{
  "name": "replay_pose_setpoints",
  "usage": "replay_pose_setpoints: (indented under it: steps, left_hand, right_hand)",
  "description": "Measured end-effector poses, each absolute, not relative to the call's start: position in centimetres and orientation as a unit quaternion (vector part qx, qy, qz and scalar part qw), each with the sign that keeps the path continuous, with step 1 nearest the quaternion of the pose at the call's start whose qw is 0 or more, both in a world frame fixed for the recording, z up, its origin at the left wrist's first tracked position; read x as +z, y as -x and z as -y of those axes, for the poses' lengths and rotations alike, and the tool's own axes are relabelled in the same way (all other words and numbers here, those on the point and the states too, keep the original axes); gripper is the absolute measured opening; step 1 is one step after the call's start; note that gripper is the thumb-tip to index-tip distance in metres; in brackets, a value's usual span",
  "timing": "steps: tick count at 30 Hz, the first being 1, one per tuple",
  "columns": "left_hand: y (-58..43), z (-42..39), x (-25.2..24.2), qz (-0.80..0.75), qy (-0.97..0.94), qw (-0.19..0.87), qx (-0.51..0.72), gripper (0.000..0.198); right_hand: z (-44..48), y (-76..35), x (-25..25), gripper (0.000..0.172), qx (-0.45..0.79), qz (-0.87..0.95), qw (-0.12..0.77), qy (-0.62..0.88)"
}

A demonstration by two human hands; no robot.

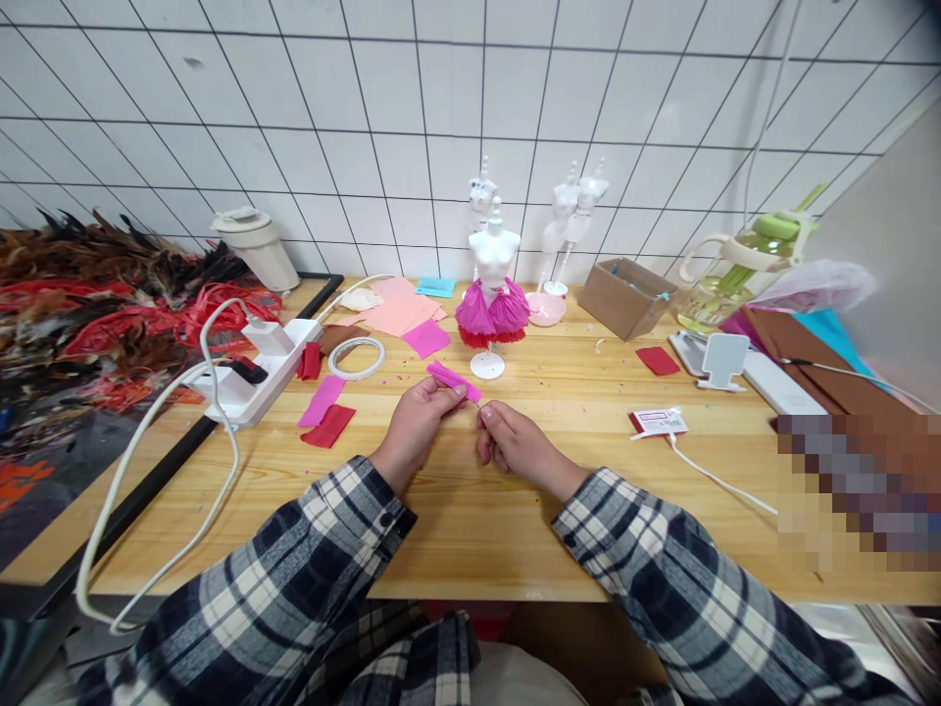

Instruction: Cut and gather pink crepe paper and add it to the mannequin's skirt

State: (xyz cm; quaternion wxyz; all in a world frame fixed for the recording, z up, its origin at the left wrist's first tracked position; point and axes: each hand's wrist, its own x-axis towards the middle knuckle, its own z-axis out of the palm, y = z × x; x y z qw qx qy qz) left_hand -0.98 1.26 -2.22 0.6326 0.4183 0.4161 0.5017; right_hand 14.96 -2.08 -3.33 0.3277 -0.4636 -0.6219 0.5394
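One magenta strip [450,377] is pinched between thumb and fingers of the left hand [412,431], over the wooden table [470,539], before a magenta-skirted mannequin [494,245]; the right hand [519,446] is just beside the strip's near end, thumb and forefinger pressed together; whether they grip anything, I cannot tell.

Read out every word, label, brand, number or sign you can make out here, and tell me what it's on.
No text can be read with certainty.
Small white-and-red item: printed label, too small to read.
Green-lidded bottle: markings low on its side, too blurred to read.
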Motion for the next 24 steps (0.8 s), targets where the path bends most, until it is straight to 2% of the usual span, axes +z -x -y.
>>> replay_pose_setpoints:
  steps: [24]
  left_hand:
    - [1.05,-1.41,-2.08,-0.409,-0.410,0.627,0.521,0.025]
  right_hand:
    - [2.25,-15.03,-3.06,0.034,0.547,0.619,0.319,0.464]
